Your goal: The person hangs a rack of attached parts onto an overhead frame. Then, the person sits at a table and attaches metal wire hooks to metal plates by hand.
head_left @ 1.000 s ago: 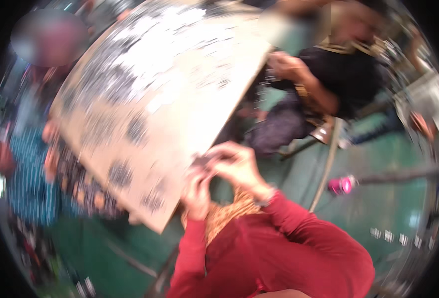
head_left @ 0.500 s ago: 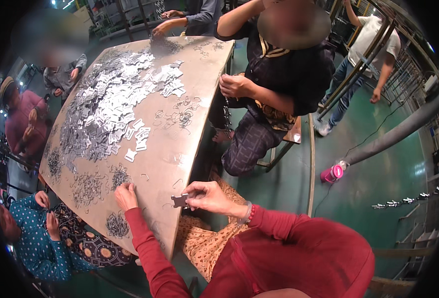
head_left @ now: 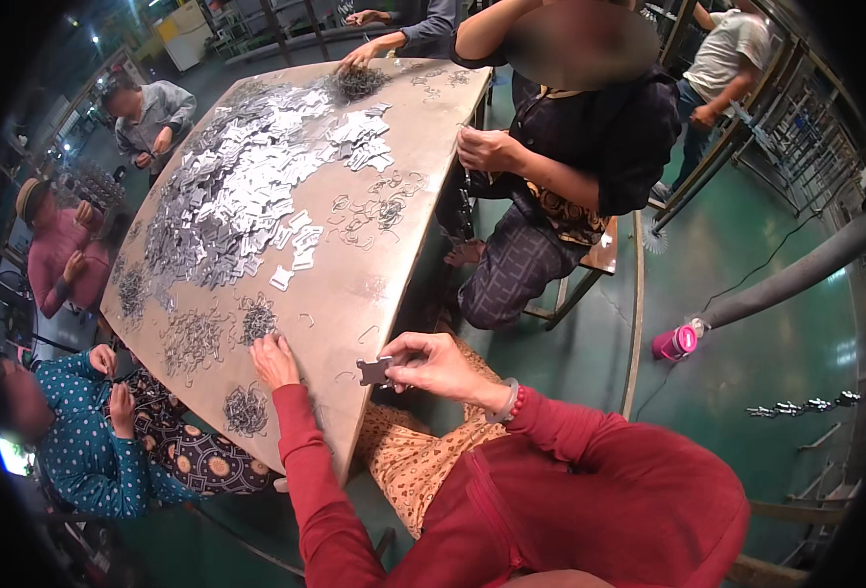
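My right hand (head_left: 443,367) is closed, thumb and fingers pinching a small flat dark-grey metal plate (head_left: 373,371) with notched edges, held just past the table's right edge. On the tabletop my left hand (head_left: 274,362) rests with fingers stretched out, its tips touching the near side of a small heap of bent wire hooks (head_left: 257,318). Another heap of wire hooks (head_left: 246,410) lies nearer me, left of my forearm. A few loose hooks are scattered between my two hands. Farther off, a large spread of similar flat metal plates (head_left: 247,186) covers the table.
Co-workers sit or stand around the brown table (head_left: 340,284); one in dark clothes (head_left: 590,137) sits close on the right, one in a dotted teal top (head_left: 90,431) on the left. A pink cylindrical object (head_left: 675,343) is by a grey pipe (head_left: 795,269) on the right.
The whole view has shifted, so the table sits slightly higher and to the right. My left hand's fingers have spread a little at the hook heap; the plate stays in my right hand.
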A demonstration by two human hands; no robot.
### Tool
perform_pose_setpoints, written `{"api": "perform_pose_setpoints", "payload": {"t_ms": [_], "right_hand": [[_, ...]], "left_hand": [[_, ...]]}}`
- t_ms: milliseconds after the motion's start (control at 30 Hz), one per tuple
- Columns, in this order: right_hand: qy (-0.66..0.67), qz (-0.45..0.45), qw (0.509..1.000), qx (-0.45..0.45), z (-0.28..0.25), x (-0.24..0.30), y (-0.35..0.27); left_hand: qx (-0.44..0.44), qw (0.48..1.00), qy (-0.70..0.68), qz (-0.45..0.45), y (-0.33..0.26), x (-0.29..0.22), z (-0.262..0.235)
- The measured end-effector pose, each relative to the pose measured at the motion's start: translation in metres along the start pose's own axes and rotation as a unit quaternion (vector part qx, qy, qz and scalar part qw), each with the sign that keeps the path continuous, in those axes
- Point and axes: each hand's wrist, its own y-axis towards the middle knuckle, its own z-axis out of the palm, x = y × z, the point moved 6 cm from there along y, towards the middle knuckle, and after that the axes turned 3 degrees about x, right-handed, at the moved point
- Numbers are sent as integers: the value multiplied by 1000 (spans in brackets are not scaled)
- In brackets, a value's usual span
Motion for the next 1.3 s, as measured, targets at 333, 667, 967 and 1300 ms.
{"api": "perform_pose_setpoints", "payload": {"t_ms": [333, 667, 967, 1300], "right_hand": [[29, 0, 999, 20, 8, 0, -13], [6, 9, 1000, 26, 20, 8, -5], [31, -21, 999, -7, 9, 2, 6], [14, -10, 1000, -19, 3, 5, -1]], "left_hand": [[75, 997, -12, 0, 7, -15, 1], [85, 993, 78, 24, 2, 29, 28], [5, 979, -153, -134, 5, 51, -26], [-97, 995, -12, -28, 22, 3, 29]]}}
